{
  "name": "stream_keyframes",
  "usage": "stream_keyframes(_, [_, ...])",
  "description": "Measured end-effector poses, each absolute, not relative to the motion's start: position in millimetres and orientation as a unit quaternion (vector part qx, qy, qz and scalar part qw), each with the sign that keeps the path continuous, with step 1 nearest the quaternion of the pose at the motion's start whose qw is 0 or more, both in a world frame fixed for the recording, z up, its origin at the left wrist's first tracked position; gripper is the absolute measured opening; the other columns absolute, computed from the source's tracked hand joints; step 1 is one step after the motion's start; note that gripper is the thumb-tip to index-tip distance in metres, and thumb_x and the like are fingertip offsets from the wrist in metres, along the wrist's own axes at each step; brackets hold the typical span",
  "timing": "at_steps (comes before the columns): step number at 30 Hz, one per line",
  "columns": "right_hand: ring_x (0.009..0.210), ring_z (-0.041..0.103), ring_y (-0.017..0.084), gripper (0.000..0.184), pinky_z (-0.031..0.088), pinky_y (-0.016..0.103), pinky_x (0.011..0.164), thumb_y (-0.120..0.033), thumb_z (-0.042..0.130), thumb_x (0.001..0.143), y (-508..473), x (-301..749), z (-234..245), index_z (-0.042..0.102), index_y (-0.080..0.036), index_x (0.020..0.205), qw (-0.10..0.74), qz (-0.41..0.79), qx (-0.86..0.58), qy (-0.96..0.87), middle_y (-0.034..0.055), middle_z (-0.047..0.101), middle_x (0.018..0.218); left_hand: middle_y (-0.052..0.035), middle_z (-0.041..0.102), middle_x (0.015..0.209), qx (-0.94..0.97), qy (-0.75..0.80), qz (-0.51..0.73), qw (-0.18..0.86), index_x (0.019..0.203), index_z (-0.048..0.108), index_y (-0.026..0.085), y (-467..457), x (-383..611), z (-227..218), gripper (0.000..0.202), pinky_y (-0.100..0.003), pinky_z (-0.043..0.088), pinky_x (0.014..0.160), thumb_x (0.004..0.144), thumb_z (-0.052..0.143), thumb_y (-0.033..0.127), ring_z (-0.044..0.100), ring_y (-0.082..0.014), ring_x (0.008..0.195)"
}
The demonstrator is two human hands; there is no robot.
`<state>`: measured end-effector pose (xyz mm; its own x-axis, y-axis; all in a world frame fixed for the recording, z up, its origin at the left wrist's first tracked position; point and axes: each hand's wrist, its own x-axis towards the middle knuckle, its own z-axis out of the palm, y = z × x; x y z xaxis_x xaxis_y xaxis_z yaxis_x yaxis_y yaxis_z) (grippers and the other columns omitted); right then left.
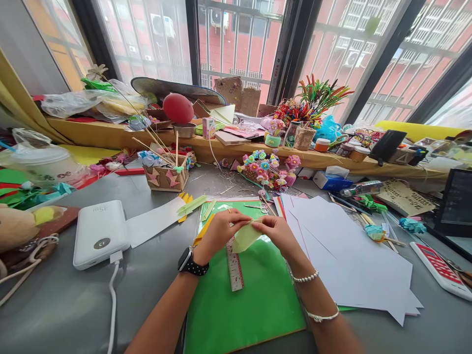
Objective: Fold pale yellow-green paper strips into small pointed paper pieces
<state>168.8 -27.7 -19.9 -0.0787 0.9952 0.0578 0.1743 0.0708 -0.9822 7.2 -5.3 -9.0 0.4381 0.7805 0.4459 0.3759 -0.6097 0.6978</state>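
Observation:
Between my two hands is a piece of pale yellow-green paper (246,239), pinched along its upper edge. My left hand (224,227) grips its left part with thumb and forefinger. On the other side my right hand (276,233) pinches the top right corner, the fingertips of both hands close together. Below the paper lies a patterned ruler (235,269) on a glossy green sheet (247,314). Scissors (262,208) rest just beyond my hands. Folded light-green paper strips (191,205) lie to the left, near yellow folded pieces (185,212).
A white power bank (101,233) with a cable sits at left, beside a white paper strip (157,223). White sheets (354,265) are stacked at right, near a red-and-white calculator (440,270). A craft box (165,178) and pipe-cleaner flowers (263,167) stand behind.

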Motion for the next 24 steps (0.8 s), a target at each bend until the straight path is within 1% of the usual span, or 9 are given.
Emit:
stream_keyframes(3, [0.054,0.047,0.011,0.021,0.035,0.023,0.051,-0.033,0.060,0.061,-27.4,168.0,-20.4,0.064,-0.013,0.066,0.452,0.464,-0.504,-0.571,-0.0001,0.057,0.057,-0.0039,0.063,0.076,0.825,0.353,0.380,0.223,0.082,0.065,0.020,-4.1,5.4,-11.0,0.020,-0.024,0.041,0.067,0.075,0.048,0.026,0.055,-0.0150,0.073])
stream_keyframes(6, [0.053,0.046,0.011,0.021,0.034,0.022,0.050,-0.033,0.060,0.062,-27.1,169.9,-19.9,0.063,-0.013,0.065,0.448,0.466,-0.503,-0.574,-0.0007,0.055,0.055,-0.0038,0.062,0.081,0.847,0.350,0.359,0.178,0.088,0.063,0.021,-4.2,3.2,-12.5,0.021,-0.024,0.040,0.067,0.076,0.047,0.025,0.055,-0.0151,0.075])
stream_keyframes(9, [0.052,0.045,0.010,0.020,0.033,0.022,0.050,-0.033,0.060,0.062,-27.0,173.6,-18.6,0.063,-0.013,0.062,0.431,0.468,-0.504,-0.584,-0.0016,0.054,0.054,-0.0037,0.061,0.083,0.869,0.349,0.325,0.131,0.092,0.062,0.023,-5.9,2.5,-12.6,0.023,-0.023,0.039,0.065,0.077,0.045,0.026,0.054,-0.0151,0.075])
stream_keyframes(12, [0.052,0.044,0.010,0.020,0.032,0.022,0.050,-0.033,0.061,0.061,-27.5,176.4,-17.7,0.063,-0.013,0.060,0.411,0.476,-0.513,-0.585,-0.0020,0.054,0.053,-0.0034,0.061,0.081,0.883,0.350,0.297,0.098,0.092,0.062,0.025,-8.1,3.6,-11.7,0.024,-0.023,0.038,0.062,0.079,0.042,0.027,0.055,-0.0146,0.072])
stream_keyframes(19, [0.053,0.045,0.009,0.020,0.033,0.021,0.052,-0.032,0.061,0.061,-28.7,175.5,-15.2,0.063,-0.012,0.062,0.418,0.495,-0.504,-0.571,-0.0015,0.054,0.055,-0.0041,0.061,0.081,0.880,0.357,0.303,0.075,0.088,0.062,0.021,-9.7,6.1,-11.2,0.025,-0.023,0.040,0.064,0.081,0.038,0.026,0.055,-0.0138,0.072])
stream_keyframes(24, [0.053,0.044,0.009,0.022,0.033,0.021,0.051,-0.033,0.061,0.061,-28.8,175.0,-13.4,0.063,-0.012,0.063,0.415,0.498,-0.509,-0.566,-0.0012,0.053,0.055,-0.0039,0.061,0.083,0.877,0.354,0.315,0.086,0.089,0.061,0.021,-9.8,5.3,-12.1,0.023,-0.024,0.041,0.065,0.079,0.042,0.027,0.055,-0.0141,0.074])
